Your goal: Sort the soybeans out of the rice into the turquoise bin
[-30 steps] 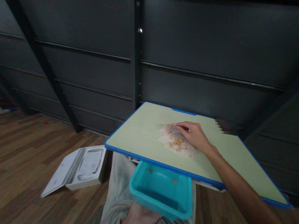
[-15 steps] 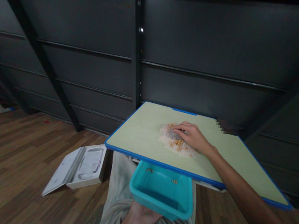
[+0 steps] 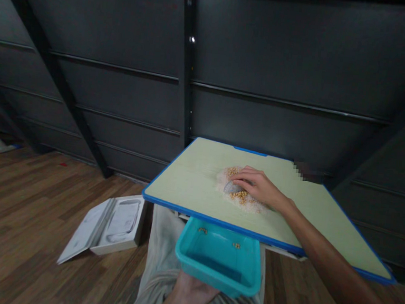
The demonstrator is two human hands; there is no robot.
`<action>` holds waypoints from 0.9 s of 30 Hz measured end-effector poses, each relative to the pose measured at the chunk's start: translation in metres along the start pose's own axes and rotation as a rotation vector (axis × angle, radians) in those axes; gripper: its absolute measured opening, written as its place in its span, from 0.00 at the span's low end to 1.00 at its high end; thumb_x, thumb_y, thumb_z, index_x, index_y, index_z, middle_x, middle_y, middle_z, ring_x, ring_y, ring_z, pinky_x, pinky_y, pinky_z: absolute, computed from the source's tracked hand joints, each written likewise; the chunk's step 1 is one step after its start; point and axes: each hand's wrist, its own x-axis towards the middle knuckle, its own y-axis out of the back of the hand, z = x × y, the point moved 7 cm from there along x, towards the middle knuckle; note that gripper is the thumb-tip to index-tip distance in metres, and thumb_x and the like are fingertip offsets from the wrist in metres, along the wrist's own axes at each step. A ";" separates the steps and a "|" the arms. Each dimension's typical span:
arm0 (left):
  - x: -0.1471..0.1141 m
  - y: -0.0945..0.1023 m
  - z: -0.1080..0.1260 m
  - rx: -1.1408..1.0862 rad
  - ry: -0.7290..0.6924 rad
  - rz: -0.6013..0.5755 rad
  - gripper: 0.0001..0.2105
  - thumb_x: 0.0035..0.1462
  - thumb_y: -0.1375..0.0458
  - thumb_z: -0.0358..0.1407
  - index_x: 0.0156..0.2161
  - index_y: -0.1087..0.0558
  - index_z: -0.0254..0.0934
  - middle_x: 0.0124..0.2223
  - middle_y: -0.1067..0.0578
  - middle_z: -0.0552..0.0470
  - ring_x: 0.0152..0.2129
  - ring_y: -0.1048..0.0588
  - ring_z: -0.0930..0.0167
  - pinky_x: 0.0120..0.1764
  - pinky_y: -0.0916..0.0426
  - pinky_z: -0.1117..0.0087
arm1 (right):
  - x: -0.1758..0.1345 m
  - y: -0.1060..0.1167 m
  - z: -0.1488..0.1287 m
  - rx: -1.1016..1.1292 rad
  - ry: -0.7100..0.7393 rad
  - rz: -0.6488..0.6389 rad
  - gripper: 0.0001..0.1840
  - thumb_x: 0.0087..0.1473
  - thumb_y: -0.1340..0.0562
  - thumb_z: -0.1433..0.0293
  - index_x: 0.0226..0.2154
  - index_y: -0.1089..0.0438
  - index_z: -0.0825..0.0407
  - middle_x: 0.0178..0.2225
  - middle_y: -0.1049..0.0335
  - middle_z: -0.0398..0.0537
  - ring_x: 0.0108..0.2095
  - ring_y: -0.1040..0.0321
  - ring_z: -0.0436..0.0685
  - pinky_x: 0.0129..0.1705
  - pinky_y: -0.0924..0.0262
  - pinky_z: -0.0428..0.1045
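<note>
My right hand (image 3: 256,183) reaches over a loose mix of white rice (image 3: 223,180) and round yellow beans (image 3: 243,196) piled on a pale green tabletop (image 3: 181,183). Its fingers are bent together in a pinch, tips down at the grains; whatever may be between them is too small to make out. A greyish patch, apparently shadow, lies on the rice under the fingertips. Low in view, my left hand (image 3: 192,297) holds a turquoise plastic tray (image 3: 217,280) from below, its fingers partly hidden beneath. Two small clusters of yellow beans sit toward the tray's far side.
The low table has a blue rim (image 3: 196,214), and the tray hangs just below its near edge, above my lap. On the wooden floor (image 3: 32,212) at left lies an opened white box (image 3: 117,249). A dark panelled wall (image 3: 140,93) rises behind the table.
My right hand has shifted slightly left and its fingertips are drawn closer together over the grains. The tray and my left hand stay in place.
</note>
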 end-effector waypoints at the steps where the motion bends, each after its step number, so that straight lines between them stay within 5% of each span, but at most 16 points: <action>1: 0.000 0.000 0.000 0.005 0.004 0.006 0.26 0.77 0.31 0.42 0.75 0.19 0.46 0.52 0.05 0.44 0.53 0.10 0.53 0.72 0.28 0.46 | 0.000 0.000 0.000 0.006 0.002 -0.006 0.14 0.82 0.33 0.67 0.53 0.07 0.43 0.55 0.07 0.54 0.58 0.13 0.67 0.70 0.24 0.66; 9: -0.002 -0.012 0.002 0.007 0.005 0.044 0.24 0.78 0.33 0.42 0.74 0.18 0.43 0.57 0.06 0.42 0.60 0.11 0.50 0.73 0.28 0.45 | 0.000 -0.001 -0.002 0.023 -0.016 -0.030 0.13 0.81 0.32 0.67 0.52 0.07 0.43 0.55 0.07 0.54 0.58 0.13 0.68 0.75 0.27 0.68; 16: -0.001 -0.010 0.001 -0.001 0.016 0.032 0.24 0.78 0.32 0.43 0.74 0.17 0.44 0.55 0.05 0.43 0.55 0.10 0.53 0.72 0.28 0.47 | -0.001 -0.001 -0.004 0.033 -0.012 -0.045 0.13 0.80 0.31 0.66 0.50 0.07 0.42 0.53 0.07 0.53 0.56 0.13 0.67 0.71 0.25 0.67; 27: -0.004 -0.013 0.002 -0.018 -0.004 0.094 0.25 0.77 0.32 0.42 0.74 0.18 0.44 0.53 0.05 0.43 0.53 0.09 0.52 0.71 0.26 0.48 | -0.003 0.016 0.004 -0.009 -0.226 0.155 0.11 0.73 0.29 0.64 0.46 0.06 0.45 0.48 0.05 0.54 0.46 0.09 0.66 0.57 0.17 0.60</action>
